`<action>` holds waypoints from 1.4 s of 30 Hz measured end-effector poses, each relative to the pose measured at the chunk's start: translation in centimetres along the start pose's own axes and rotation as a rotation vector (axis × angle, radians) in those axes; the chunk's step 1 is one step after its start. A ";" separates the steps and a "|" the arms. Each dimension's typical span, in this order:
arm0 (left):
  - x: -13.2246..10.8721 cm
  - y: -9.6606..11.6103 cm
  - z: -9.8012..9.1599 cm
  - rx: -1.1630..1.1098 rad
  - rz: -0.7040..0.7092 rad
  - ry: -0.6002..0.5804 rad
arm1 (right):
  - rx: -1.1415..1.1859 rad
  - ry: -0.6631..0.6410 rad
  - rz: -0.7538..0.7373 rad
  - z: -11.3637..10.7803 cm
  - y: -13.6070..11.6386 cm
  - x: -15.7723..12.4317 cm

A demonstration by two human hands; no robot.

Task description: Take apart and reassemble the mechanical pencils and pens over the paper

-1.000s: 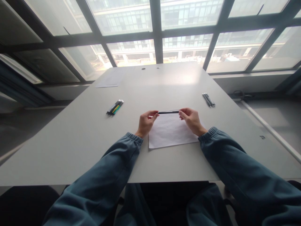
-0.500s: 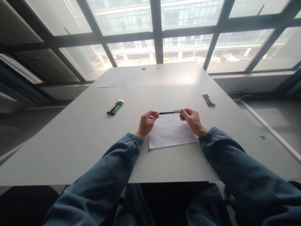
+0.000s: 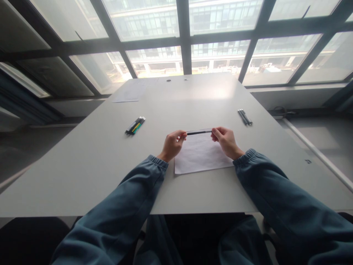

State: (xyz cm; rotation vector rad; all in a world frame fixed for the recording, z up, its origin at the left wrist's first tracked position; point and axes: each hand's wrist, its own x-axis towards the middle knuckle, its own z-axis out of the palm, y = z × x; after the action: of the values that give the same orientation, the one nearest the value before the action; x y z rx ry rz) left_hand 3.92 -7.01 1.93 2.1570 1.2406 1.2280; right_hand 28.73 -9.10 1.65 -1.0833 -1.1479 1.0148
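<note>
A dark pen (image 3: pixel 199 132) lies level between my two hands, above the far edge of a white sheet of paper (image 3: pixel 202 156). My left hand (image 3: pixel 173 144) pinches the pen's left end between thumb and fingers. At the other end, my right hand (image 3: pixel 224 140) pinches it the same way. The fingertips cover both ends of the pen. Part of the paper's right side is hidden beneath my right hand and wrist.
On the white table (image 3: pixel 91 169), a group of pens (image 3: pixel 135 126), some yellow and green, lies to the left. Several grey pens (image 3: pixel 245 117) lie to the right. More paper (image 3: pixel 128 92) rests at the far left, before the windows (image 3: pixel 154 60).
The pen has turned about its length, and its clip no longer shows along the top as before. My left hand has shifted very slightly; both hands keep their pinch.
</note>
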 end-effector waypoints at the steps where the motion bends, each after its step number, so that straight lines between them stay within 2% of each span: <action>1: 0.0 0.0 0.0 -0.008 -0.002 -0.002 | -0.003 -0.003 -0.002 0.0 0.0 0.0; 15: -0.1 0.0 -0.2 -0.079 -0.049 -0.022 | -0.051 -0.026 -0.019 0.0 -0.1 -0.1; 31: -0.1 0.7 -0.7 -0.014 -0.012 -0.009 | -0.030 -0.039 -0.012 0.1 -0.3 -0.3; 42: -0.4 0.6 0.0 -0.014 -0.016 0.036 | 0.029 -0.009 0.068 0.5 -0.2 -0.4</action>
State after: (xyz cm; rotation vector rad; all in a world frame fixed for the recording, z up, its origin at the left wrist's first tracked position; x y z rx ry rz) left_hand 4.15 -7.67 2.09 2.1195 1.2577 1.2712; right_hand 28.22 -9.48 1.84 -1.1020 -1.1059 1.0875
